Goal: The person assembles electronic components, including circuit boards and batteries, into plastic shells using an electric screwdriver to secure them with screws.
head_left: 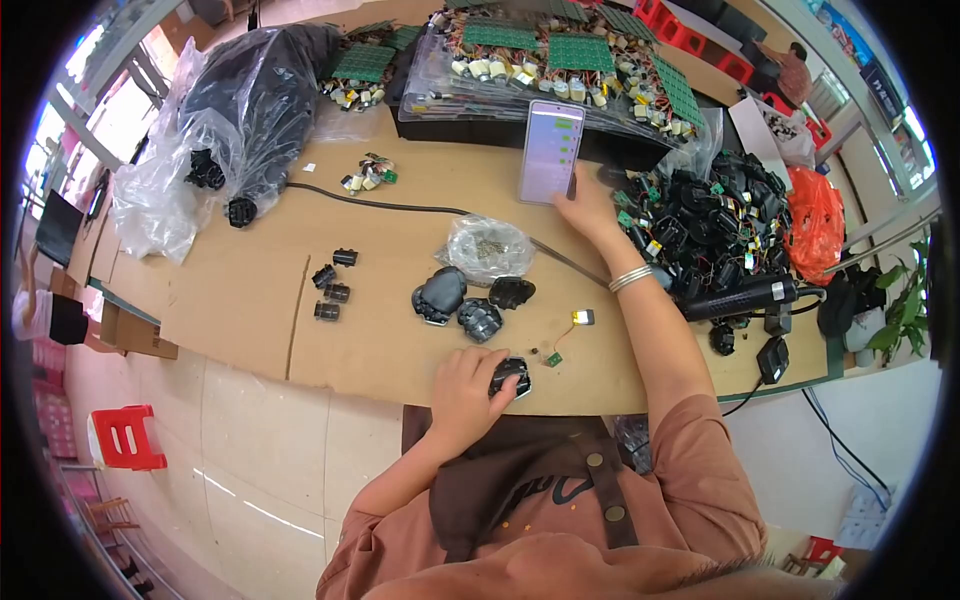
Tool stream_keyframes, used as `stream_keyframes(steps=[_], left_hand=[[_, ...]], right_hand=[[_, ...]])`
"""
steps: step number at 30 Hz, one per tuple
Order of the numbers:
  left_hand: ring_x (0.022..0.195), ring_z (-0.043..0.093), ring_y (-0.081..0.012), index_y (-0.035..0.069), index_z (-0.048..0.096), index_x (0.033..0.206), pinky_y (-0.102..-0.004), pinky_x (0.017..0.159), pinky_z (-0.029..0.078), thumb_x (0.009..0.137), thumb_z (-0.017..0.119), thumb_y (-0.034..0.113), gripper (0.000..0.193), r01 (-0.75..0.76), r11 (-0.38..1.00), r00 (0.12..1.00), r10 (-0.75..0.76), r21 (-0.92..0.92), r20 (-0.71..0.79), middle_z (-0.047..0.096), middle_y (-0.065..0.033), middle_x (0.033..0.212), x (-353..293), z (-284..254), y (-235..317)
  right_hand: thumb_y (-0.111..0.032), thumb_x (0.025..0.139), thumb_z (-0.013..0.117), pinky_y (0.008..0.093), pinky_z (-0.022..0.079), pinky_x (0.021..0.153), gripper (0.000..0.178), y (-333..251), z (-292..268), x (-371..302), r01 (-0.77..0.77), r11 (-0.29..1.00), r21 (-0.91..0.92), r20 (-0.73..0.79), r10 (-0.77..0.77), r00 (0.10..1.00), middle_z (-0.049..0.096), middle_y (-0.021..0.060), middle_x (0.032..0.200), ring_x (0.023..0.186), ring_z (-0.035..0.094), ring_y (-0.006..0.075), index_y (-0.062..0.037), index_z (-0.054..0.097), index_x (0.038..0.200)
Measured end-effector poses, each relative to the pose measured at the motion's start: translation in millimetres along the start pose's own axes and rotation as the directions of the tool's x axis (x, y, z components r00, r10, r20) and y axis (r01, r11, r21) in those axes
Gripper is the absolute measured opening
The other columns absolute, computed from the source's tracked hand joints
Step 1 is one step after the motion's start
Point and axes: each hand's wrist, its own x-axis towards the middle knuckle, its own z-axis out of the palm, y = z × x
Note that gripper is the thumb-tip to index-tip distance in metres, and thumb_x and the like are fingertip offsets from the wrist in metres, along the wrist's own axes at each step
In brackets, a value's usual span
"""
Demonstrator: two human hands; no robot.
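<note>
My left hand is closed around a small black plastic housing near the table's front edge. Further out on the right, my right hand grips the lower right edge of a smartphone, its thumb at the lit screen. The phone stands nearly upright before a black tray. Just beyond my left hand lie several black plastic shells beside a clear bag of small metal parts. A small battery cell is wired to a tiny green circuit board, right of the held housing.
The black tray at the back bears green circuit board panels and wired parts. A heap of black housings fills the right, with a black electric screwdriver before it. Large plastic bags stand back left. A cable crosses the table.
</note>
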Motion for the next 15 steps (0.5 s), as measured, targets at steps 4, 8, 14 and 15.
stream_keyframes(steps=[4,8,14,15], left_hand=[[0.081,0.051,-0.0263,0.005,0.059,0.1,-0.0369,0.069,0.041,0.073,0.067,0.02,0.032,-0.015,1.0,1.0,0.015,0.006,-0.006,0.053,-0.0071,0.09,1,0,2],[0.083,0.05,-0.0287,0.004,0.058,0.099,-0.0386,0.071,0.041,0.074,0.067,0.02,0.031,0.018,1.0,1.0,-0.018,-0.007,-0.007,0.052,-0.0101,0.094,-3,0,0],[0.092,0.054,-0.0324,0.002,0.054,0.103,-0.0393,0.08,0.043,0.076,0.067,0.018,0.034,0.113,0.983,0.99,-0.099,-0.145,0.101,0.055,-0.0147,0.096,-3,-5,-4],[0.093,0.056,-0.0331,0.002,0.052,0.106,-0.0391,0.081,0.044,0.078,0.067,0.017,0.036,0.178,0.963,0.977,-0.149,-0.204,0.151,0.057,-0.016,0.097,-4,-5,-2]], right_hand=[[-0.013,0.069,0.059,0.0392,0.046,0.087,0.071,4,-8,-4,0.035,0.981,0.19,-0.089,-0.018,0.996,0.061,0.0189,0.105,0.096,0.06,0.035,-0.0068,0.033,0.134],[-0.009,0.073,0.058,0.037,0.045,0.088,0.062,-25,-40,-46,0.214,0.963,0.162,-0.282,-0.163,0.945,0.058,0.0182,0.111,0.102,0.057,0.0315,-0.0031,0.036,0.131],[-0.006,0.076,0.059,0.0335,0.044,0.089,0.044,-39,-52,-171,0.304,0.855,0.42,0.093,-0.374,0.923,0.056,0.0155,0.11,0.103,0.056,0.0288,-0.0031,0.05,0.119],[-0.006,0.076,0.06,0.0348,0.043,0.09,0.042,-47,-53,-188,0.326,0.843,0.428,0.157,-0.425,0.892,0.055,0.0153,0.112,0.105,0.055,0.0291,-0.0036,0.052,0.117]])
